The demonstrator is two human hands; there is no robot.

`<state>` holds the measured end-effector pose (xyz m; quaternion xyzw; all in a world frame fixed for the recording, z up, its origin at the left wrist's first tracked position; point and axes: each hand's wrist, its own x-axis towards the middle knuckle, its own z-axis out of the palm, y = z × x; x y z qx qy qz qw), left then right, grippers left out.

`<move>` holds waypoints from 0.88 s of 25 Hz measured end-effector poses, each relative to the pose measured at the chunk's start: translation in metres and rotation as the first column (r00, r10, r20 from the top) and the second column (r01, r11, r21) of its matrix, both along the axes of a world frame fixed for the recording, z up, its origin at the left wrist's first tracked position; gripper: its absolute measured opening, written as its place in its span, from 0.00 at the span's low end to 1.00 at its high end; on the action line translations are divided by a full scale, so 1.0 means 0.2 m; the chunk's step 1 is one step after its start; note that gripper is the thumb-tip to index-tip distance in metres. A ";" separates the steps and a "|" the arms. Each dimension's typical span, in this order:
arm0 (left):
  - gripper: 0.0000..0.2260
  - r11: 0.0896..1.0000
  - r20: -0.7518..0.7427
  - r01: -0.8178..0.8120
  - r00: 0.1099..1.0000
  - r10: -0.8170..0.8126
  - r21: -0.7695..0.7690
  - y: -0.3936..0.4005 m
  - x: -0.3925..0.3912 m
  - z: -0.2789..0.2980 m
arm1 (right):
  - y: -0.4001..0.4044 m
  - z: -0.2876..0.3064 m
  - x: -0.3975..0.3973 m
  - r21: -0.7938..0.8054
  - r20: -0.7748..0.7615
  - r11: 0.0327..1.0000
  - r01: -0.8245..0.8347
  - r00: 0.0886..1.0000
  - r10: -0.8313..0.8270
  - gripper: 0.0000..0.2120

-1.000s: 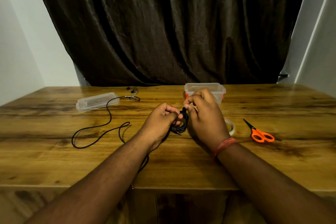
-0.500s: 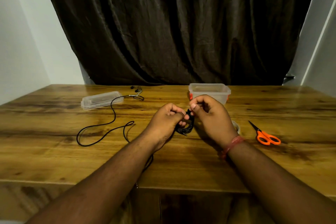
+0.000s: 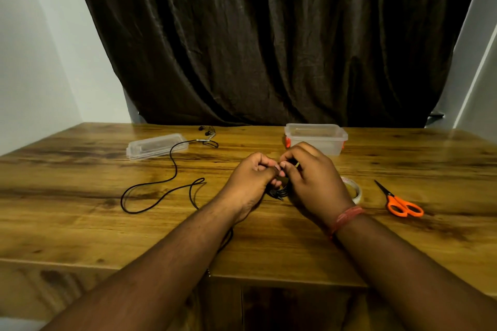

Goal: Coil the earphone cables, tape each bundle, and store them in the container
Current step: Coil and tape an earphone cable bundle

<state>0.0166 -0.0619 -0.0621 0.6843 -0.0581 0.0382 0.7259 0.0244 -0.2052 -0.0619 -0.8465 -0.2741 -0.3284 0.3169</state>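
So a small black coiled cable bundle (image 3: 279, 191) is being held just above the wooden surface (image 3: 269, 250), right around the middle, between the two hands. The left hand (image 3: 251, 183) is being kept curled round the left side of the coil, and the right hand (image 3: 313, 183) is being kept curled with its fingertips (image 3: 286, 166) pinching at the top of it, so both grips are clenched on the bundle. The coil is being held roughly on edge, with its loops hanging down from the fingers and the plug end poking out at the bottom, pointing down and to the right.

A second earphone cable (image 3: 161, 191) is lying loose on the left part of the surface. Its long run is stretching from the earbuds (image 3: 207, 133) at the far side, toward the near edge in a big loop, then disappearing under the left forearm.

The clear container (image 3: 316, 137) is sitting open at the far side, just beyond the right hand. Its lid (image 3: 157, 145) is lying flat well off to the left, near the earbuds. A tape roll (image 3: 355, 191) is being partly hidden behind the right wrist, and orange scissors (image 3: 400, 203) are lying to the right of it, blades pointing away to the far left. A red thread band (image 3: 347, 219) is being worn on the right wrist.
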 end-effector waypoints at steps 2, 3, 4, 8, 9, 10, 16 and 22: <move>0.03 1.000 -0.005 0.000 1.000 -0.001 -0.016 0.02 0.00 0.00 | 0.01 0.00 0.00 -0.091 0.028 0.995 0.032 0.999 -0.029 0.02; 0.02 1.000 -0.007 0.003 1.000 -0.003 -0.028 0.02 0.00 0.00 | 0.01 0.00 0.00 -0.117 0.043 0.992 0.052 0.998 -0.047 0.02; 0.02 0.999 -0.007 0.009 1.000 -0.009 -0.039 0.02 0.00 0.00 | 0.01 0.00 0.00 -0.128 0.059 0.989 0.071 0.996 -0.064 0.03; 0.03 0.996 -0.013 0.032 0.999 -0.033 -0.081 0.01 -0.01 0.00 | 0.01 0.01 -0.01 -0.076 0.103 0.991 0.107 0.990 -0.099 0.03; 0.03 0.995 -0.012 0.041 0.999 -0.042 -0.086 0.01 -0.01 0.00 | 0.01 0.01 -0.01 -0.047 0.090 0.995 0.087 0.993 -0.082 0.03; 0.03 0.995 -0.005 0.053 0.999 -0.054 -0.085 0.01 -0.01 0.00 | 0.01 0.00 -0.01 0.017 0.050 0.998 0.054 0.997 -0.055 0.04; 0.10 0.991 0.104 0.117 0.987 -0.122 0.059 0.02 -0.01 0.00 | -0.02 0.03 0.03 0.669 -0.340 0.743 -0.034 0.874 0.347 0.05; 0.09 0.992 0.092 0.096 0.990 -0.103 0.083 0.00 0.02 -0.02 | -0.04 0.03 0.02 0.798 -0.309 0.593 -0.103 0.775 0.551 0.11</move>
